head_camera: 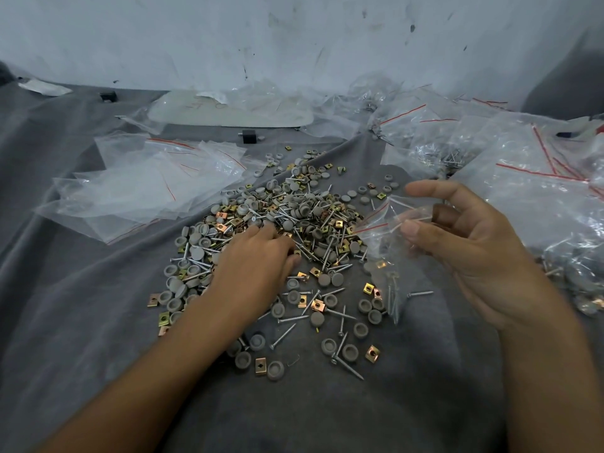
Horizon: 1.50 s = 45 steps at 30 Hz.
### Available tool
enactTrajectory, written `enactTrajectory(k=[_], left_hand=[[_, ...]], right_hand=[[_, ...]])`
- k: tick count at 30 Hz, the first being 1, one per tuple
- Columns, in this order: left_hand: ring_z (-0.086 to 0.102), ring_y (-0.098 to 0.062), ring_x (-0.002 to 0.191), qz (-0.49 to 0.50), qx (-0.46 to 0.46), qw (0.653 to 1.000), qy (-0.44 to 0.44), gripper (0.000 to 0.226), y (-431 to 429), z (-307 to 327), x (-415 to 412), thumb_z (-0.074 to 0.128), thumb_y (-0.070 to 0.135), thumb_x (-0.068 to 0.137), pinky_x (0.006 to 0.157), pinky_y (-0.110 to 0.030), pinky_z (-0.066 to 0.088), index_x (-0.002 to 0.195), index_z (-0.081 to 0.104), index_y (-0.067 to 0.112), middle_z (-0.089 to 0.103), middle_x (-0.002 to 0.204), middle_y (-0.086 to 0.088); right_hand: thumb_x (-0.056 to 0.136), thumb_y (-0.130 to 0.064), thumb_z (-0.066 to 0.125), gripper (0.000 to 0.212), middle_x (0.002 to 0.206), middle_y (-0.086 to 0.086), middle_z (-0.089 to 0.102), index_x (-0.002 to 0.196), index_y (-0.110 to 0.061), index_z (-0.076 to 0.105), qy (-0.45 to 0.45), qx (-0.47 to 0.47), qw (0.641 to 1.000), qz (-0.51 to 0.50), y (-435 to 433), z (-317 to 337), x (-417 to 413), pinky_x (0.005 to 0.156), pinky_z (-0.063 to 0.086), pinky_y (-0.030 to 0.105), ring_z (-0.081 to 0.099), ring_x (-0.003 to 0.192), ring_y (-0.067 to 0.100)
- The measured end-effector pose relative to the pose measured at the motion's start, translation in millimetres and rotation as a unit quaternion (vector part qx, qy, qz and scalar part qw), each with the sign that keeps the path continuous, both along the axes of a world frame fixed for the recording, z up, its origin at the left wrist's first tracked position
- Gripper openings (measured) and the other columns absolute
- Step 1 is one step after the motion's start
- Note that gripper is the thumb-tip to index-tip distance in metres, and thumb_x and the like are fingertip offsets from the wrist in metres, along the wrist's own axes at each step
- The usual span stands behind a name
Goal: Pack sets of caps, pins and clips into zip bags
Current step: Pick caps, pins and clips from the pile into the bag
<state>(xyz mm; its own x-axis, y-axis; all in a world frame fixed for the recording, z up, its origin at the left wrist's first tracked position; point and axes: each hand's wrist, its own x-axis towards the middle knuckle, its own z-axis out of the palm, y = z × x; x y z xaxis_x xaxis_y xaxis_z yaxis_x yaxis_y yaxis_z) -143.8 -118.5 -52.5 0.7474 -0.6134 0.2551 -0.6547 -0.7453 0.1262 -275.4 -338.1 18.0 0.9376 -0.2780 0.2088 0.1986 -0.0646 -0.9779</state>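
A loose heap of grey caps, screws and brass clips [287, 204] lies on the grey cloth [81, 305]. My left hand [251, 266] rests palm down on the heap, its fingertips among the parts; whether they pinch a piece is hidden. My right hand [474, 243] is raised to the right of the heap and pinches the mouth of a small clear zip bag [385, 253] with a red seal line. The bag hangs down with a few screws and a clip inside.
A stack of flat zip bags [147, 188] lies left of the heap. Several filled bags [523, 168] are piled at the right and far right. A pale flat board [228, 109] and small black blocks [248, 136] lie near the white wall.
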Motion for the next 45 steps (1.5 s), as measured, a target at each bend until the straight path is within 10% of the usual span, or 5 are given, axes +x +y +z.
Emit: enactTrajectory(k=[11, 19, 26, 38, 45], left_hand=[[0.058, -0.015, 0.073, 0.009, -0.069, 0.995, 0.065, 0.014, 0.8, 8.7, -2.0, 0.063, 0.036, 0.092, 0.064, -0.032, 0.044, 0.088, 0.053, 0.027, 0.059, 0.074, 0.010], [0.061, -0.009, 0.076, 0.023, -0.138, 0.984, 0.107, 0.012, 9.8, 14.5, 8.1, 0.062, 0.039, 0.097, 0.069, -0.034, 0.050, 0.094, 0.056, 0.028, 0.067, 0.083, 0.009], [0.061, -0.009, 0.068, -0.153, -0.409, 0.837, 0.329, 0.014, 0.0, 48.6, -12.0, 0.071, 0.041, 0.086, 0.059, -0.021, 0.048, 0.093, 0.065, 0.030, 0.069, 0.079, 0.005], [0.067, -0.024, 0.073, -0.145, -0.466, 0.842, 0.230, 0.006, -12.5, 46.0, -30.0, 0.070, 0.039, 0.092, 0.065, -0.046, 0.055, 0.097, 0.070, 0.035, 0.073, 0.085, 0.006], [0.065, -0.008, 0.070, -0.131, -0.453, 0.863, 0.179, 0.006, -17.7, 39.2, -37.0, 0.069, 0.035, 0.094, 0.059, -0.021, 0.052, 0.099, 0.070, 0.039, 0.071, 0.084, 0.016]], right_hand=[[0.056, -0.056, 0.093, 0.064, 0.094, 0.006, 0.075, 0.112, -0.034, 0.072, 0.021, -0.028, 0.999, 0.020, 5.9, -2.4, 2.3, 0.072, 0.059, 0.027, 0.068, 0.080, 0.015], [0.066, -0.034, 0.089, 0.047, 0.099, 0.029, 0.065, 0.110, -0.037, 0.072, 0.049, -0.069, 0.995, 0.047, 11.2, -5.7, 4.2, 0.072, 0.055, 0.030, 0.062, 0.081, 0.024], [0.068, -0.038, 0.087, 0.048, 0.096, 0.009, 0.073, 0.113, -0.040, 0.070, 0.071, -0.100, 0.990, 0.071, 15.1, -7.1, 6.5, 0.072, 0.058, 0.027, 0.066, 0.081, 0.019], [0.068, -0.034, 0.088, 0.050, 0.103, 0.006, 0.072, 0.114, -0.041, 0.070, 0.076, -0.125, 0.987, 0.066, 16.5, -10.1, 9.9, 0.081, 0.060, 0.047, 0.068, 0.088, 0.028], [0.067, -0.037, 0.089, 0.050, 0.103, 0.009, 0.071, 0.113, -0.041, 0.070, 0.058, -0.121, 0.989, 0.070, 15.8, -12.2, 11.7, 0.084, 0.058, 0.055, 0.066, 0.096, 0.040]])
